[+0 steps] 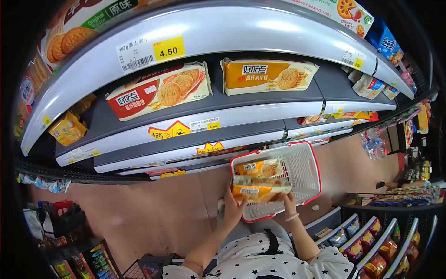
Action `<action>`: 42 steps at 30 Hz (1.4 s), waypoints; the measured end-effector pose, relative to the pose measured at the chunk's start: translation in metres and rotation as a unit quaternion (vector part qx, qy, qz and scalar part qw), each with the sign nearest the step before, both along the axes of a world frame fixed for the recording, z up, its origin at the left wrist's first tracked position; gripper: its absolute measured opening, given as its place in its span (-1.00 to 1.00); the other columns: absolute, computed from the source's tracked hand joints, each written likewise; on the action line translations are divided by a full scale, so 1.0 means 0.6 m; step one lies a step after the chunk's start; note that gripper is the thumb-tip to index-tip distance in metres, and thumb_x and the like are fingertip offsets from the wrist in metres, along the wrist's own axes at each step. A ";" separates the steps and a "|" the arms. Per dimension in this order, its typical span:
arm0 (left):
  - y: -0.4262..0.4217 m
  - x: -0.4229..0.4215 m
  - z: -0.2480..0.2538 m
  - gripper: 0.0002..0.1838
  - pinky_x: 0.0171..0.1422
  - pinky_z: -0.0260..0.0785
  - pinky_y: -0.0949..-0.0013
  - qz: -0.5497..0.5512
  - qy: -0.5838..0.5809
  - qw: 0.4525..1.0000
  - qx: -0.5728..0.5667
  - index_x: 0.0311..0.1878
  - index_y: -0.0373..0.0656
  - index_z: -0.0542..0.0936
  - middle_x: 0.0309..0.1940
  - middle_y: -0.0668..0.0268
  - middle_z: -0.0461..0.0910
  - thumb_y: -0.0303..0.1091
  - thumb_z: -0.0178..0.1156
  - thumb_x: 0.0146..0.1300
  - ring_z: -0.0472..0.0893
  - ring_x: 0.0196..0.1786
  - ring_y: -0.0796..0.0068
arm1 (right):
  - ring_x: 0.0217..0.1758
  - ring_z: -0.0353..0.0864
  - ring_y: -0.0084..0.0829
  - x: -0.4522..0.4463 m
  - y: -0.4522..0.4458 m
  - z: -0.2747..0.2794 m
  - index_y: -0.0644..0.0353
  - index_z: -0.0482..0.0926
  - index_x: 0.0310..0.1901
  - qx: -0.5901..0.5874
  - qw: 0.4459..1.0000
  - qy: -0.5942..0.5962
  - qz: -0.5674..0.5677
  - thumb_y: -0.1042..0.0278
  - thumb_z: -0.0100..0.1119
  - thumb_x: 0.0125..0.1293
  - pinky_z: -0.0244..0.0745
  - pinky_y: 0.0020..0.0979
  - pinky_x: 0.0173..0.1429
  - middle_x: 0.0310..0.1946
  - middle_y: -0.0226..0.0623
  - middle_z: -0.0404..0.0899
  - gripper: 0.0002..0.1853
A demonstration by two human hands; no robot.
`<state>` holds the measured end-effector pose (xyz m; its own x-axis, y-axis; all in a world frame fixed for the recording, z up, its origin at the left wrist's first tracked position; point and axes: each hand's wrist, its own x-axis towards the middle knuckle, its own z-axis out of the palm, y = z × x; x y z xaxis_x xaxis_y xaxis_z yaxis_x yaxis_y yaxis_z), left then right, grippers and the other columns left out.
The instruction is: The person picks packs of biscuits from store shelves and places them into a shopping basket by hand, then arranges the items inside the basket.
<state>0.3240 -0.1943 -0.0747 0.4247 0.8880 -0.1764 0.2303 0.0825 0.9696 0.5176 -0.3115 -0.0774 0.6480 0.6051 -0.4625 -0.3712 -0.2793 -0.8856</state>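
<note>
Low in front of my body, my left hand point(234, 204) grips the left end of a yellow-and-cream biscuit packet point(260, 191). My right hand point(288, 201), with a pale bracelet at its wrist, closes on the packet's right end. I cannot tell whether a second packet is stacked with it. Below it is a white shopping basket point(303, 169) with a red rim. A similar biscuit packet point(267, 168) lies inside the basket, partly hidden by the held one.
A shelf point(260, 111) ahead carries a red-and-cream biscuit packet point(160, 91) and an orange-and-cream one point(269, 76). Price tags point(168, 48) line the shelf edges. Bagged snacks point(371, 242) fill a rack at the lower right. Tiled floor point(139, 204) shows at the left.
</note>
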 end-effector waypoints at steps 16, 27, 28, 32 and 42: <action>0.057 0.182 -0.212 -0.40 0.09 0.31 0.24 0.030 0.134 0.990 -0.015 0.16 -0.34 0.22 -0.10 -0.01 0.47 -0.35 0.20 0.07 0.47 0.01 0.08 | -0.15 0.59 -0.19 0.210 0.091 -0.169 0.23 0.41 0.06 -0.199 0.952 -0.168 0.162 0.09 0.19 0.10 0.46 -0.29 -0.08 -0.22 -0.09 0.59 -0.47; -0.025 0.269 -0.160 -0.26 0.35 0.04 0.09 0.164 0.335 0.928 0.005 0.28 -0.27 0.05 0.27 -0.09 0.06 -0.32 0.19 0.09 0.11 0.33 -0.09 | 0.00 0.46 -0.07 0.279 0.077 -0.227 0.27 0.32 0.12 -0.152 0.881 -0.354 0.276 0.27 0.19 0.14 0.40 -0.20 0.05 -0.06 -0.02 0.47 -0.48; -0.043 0.286 -0.140 -0.26 0.35 0.03 0.09 0.200 0.341 0.915 0.076 0.28 -0.28 0.04 0.26 -0.09 0.06 -0.34 0.19 0.10 0.11 0.32 -0.11 | 0.00 0.46 -0.07 0.296 0.072 -0.211 0.27 0.32 0.12 -0.146 0.883 -0.352 0.273 0.27 0.19 0.14 0.40 -0.20 0.05 -0.06 -0.02 0.47 -0.48; -0.064 0.359 -0.075 -0.35 0.35 0.03 0.09 0.119 0.259 0.949 0.136 0.24 -0.31 0.12 0.25 -0.09 0.06 -0.43 0.17 0.10 0.14 0.29 -0.09 | -0.02 0.43 -0.24 0.393 0.019 -0.150 0.28 0.35 0.06 0.061 0.944 -0.254 0.202 0.45 0.14 0.16 0.36 -0.32 0.05 -0.09 -0.11 0.43 -0.58; 0.143 0.646 0.074 -0.22 0.29 0.17 0.24 0.122 0.079 0.925 0.351 0.32 -0.37 0.00 0.25 -0.14 0.13 -0.45 0.20 0.10 0.19 0.31 0.07 | 0.13 0.37 -0.11 0.616 0.237 0.029 0.36 0.23 0.21 0.205 0.876 -0.437 0.008 0.42 0.23 0.04 0.26 -0.31 0.20 0.10 0.03 0.34 -0.33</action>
<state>0.7118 -0.1086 -0.0303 0.2145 0.8736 0.4369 0.4320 -0.4860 0.7597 0.8869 -0.1694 -0.0600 0.6358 0.6172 0.4635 0.4986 0.1300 -0.8570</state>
